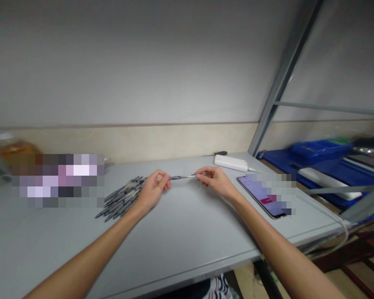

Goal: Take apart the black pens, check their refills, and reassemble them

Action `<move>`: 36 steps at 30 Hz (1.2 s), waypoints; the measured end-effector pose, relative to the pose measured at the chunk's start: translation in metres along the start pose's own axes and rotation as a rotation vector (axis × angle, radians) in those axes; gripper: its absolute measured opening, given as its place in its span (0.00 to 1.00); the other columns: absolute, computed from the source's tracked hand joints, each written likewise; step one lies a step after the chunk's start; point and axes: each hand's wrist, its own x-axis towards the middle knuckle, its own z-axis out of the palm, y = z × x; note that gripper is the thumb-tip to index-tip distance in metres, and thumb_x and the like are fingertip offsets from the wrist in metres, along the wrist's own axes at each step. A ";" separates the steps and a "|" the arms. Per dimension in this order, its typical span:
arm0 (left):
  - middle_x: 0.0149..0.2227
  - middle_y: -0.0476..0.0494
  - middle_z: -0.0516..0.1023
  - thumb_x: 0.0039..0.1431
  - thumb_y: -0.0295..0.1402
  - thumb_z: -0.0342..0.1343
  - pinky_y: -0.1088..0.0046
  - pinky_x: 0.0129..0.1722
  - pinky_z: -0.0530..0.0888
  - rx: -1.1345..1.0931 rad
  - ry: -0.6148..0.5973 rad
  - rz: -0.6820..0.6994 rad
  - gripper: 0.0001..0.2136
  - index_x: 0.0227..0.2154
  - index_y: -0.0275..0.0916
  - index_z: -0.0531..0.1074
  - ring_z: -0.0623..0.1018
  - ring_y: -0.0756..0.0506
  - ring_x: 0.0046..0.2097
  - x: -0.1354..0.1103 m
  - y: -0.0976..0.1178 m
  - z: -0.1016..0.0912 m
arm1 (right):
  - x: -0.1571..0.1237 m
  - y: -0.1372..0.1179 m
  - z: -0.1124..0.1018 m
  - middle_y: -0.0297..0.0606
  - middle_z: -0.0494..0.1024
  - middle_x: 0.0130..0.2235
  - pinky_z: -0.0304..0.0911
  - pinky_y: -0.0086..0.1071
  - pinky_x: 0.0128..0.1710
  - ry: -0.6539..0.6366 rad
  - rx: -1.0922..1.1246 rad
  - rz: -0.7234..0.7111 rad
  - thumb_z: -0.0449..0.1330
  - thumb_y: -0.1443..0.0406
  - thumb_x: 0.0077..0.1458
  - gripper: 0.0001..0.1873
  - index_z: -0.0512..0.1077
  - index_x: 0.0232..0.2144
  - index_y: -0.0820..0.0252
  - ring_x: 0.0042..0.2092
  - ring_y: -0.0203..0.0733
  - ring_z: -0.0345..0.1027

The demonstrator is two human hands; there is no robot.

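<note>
A slim grey pen [178, 177] is stretched level between my two hands, a little above the desk. Its left end is pinched in the fingers of my left hand [153, 189]. The fingertips of my right hand [214, 180] close on the thin right end, which may be a refill; that tip is hidden by the fingers. Beside and partly behind my left hand lies a loose pile of similar grey pens [120, 200], pointing mostly the same way.
To the right, a phone [262, 195] with a lit screen lies on the grey desk [187, 236]. A white power strip [230, 162] and a screwdriver [220, 153] are at the back. Blurred-out items sit at left. A metal post [280, 87] rises behind the right corner.
</note>
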 end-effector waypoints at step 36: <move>0.17 0.55 0.63 0.50 0.45 0.54 0.78 0.21 0.57 -0.081 0.285 -0.023 0.14 0.25 0.38 0.65 0.62 0.54 0.20 0.008 -0.003 -0.011 | 0.005 0.003 -0.009 0.31 0.68 0.20 0.56 0.30 0.26 0.300 0.300 0.016 0.64 0.63 0.37 0.13 0.74 0.28 0.64 0.23 0.32 0.59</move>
